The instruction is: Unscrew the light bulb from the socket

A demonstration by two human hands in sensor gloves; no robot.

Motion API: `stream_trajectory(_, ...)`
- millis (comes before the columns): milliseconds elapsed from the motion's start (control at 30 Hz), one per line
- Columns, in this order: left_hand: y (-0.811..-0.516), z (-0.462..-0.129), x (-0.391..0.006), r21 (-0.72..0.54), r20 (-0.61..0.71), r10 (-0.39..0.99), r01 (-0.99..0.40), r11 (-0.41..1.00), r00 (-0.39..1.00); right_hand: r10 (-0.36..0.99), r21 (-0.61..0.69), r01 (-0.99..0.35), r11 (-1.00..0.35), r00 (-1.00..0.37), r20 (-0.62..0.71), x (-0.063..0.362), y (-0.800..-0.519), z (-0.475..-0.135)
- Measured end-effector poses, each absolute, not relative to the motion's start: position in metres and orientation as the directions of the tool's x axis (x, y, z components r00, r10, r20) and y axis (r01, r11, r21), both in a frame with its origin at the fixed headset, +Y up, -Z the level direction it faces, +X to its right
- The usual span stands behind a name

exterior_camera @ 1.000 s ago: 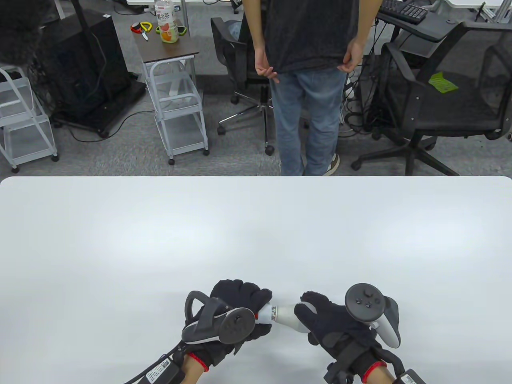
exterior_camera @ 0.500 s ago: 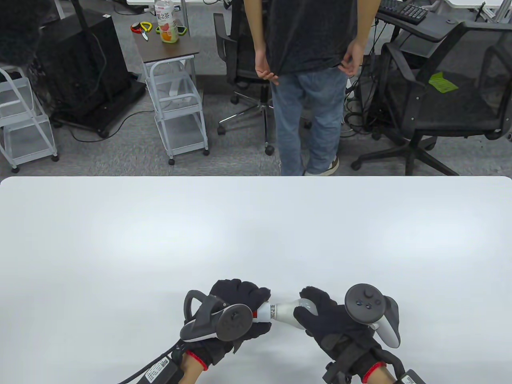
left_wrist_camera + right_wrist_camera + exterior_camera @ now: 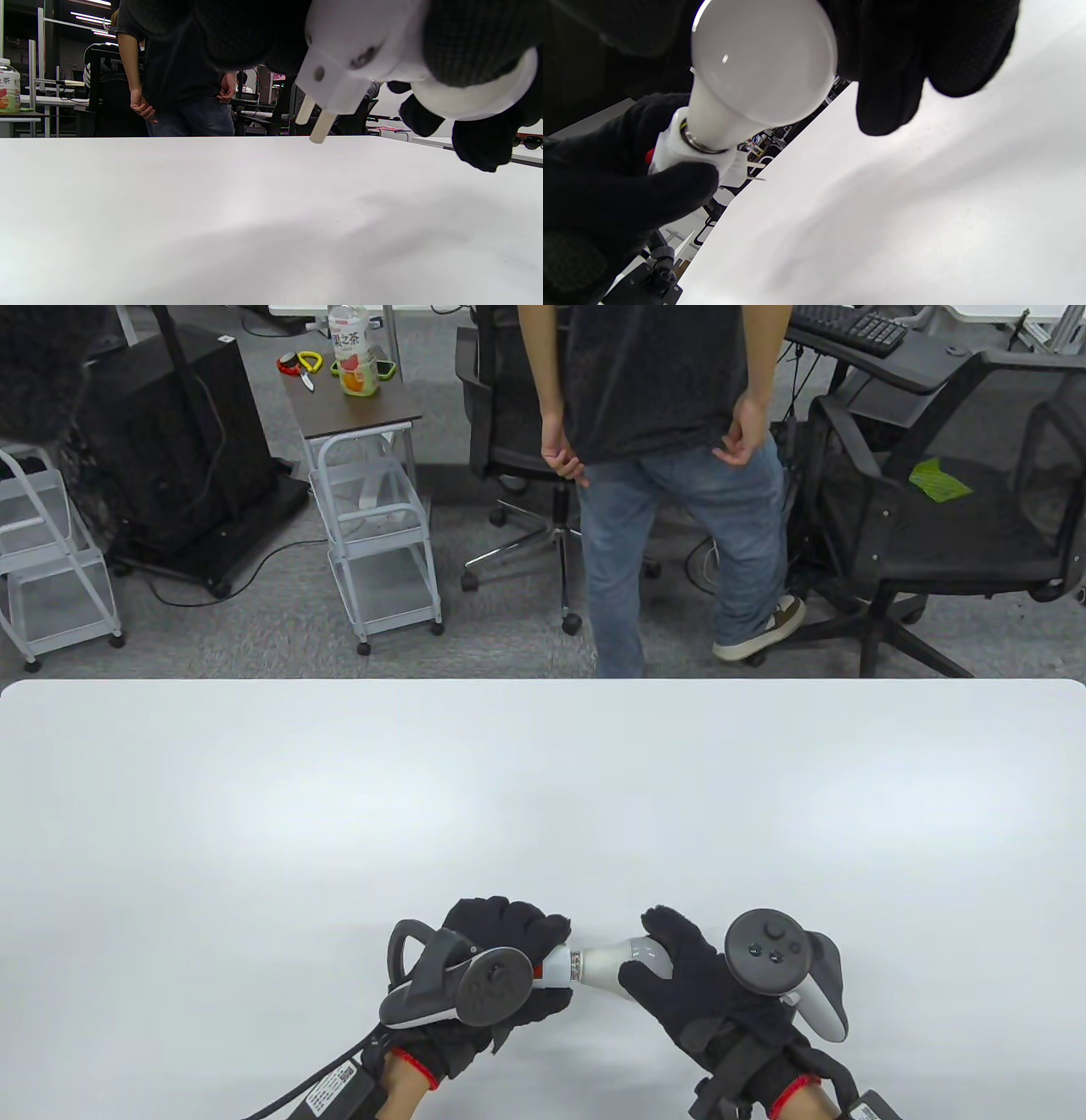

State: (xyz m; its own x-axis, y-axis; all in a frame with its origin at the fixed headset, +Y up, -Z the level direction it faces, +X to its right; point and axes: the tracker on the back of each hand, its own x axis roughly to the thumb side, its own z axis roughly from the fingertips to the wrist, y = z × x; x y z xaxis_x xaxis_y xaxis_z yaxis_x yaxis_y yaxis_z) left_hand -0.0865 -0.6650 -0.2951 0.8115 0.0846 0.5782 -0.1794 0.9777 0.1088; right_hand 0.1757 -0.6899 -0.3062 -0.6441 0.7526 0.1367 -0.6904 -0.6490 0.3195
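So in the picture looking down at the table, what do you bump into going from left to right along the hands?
left hand → socket → light bulb → right hand → the tracker strapped to that hand's back

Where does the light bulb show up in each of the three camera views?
Table view: light bulb low centre, between the left hand and right hand.
Left wrist view: a white rounded part at upper right may be the bulb; mostly hidden by gloved fingers.
Right wrist view: bulb globe at top centre-left, neck running down-left into the socket.
Shared landmark: the white plug-in socket, whose two prongs show in both wrist views.
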Motion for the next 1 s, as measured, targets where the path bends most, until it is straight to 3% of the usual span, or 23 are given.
stream_trajectory(367, -0.663, -0.291, -0.082, 0.129, 0.603, 0.073, -0.188, 0.974, 0.794, 0.783, 0.298, -0.736, -0.608, -0.617, 0.074, 0.182, -0.693, -0.309)
stream_trajectory(1000, -0.667, -0.297, -0.088, 0.075, 0.58, 0.121, -0.2, 0.977, 0.805, 0.768, 0.318, -0.703, -0.635, -0.62, 0.162, 0.171, -0.687, -0.306)
